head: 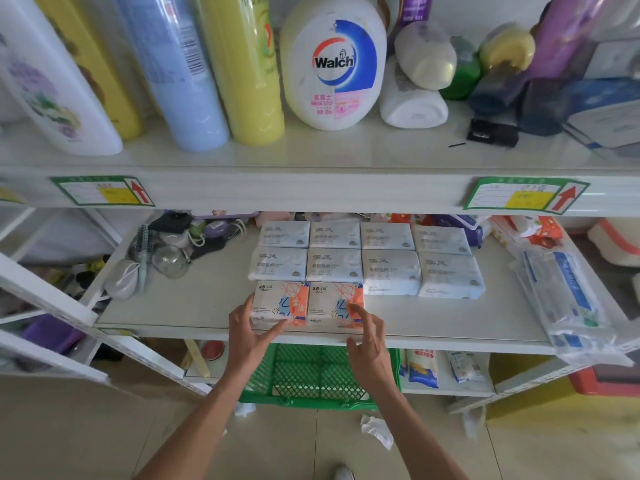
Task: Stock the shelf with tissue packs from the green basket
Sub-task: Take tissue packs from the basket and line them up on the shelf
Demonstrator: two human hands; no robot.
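Standing at a white metal shelf [173, 313] unit on a pale tiled floor [86, 431]. Left hand [247, 327] and right hand [369, 336], fingers spread open, touch two orange-and-white tissue packs [306, 304] side by side at the middle shelf's front edge. Eight pale blue tissue packs [363, 258] sit in two rows behind. Green plastic mesh basket [311, 375] sits on the floor below. Upper shelf holds a white Walch bottle [332, 64] among other bottles.
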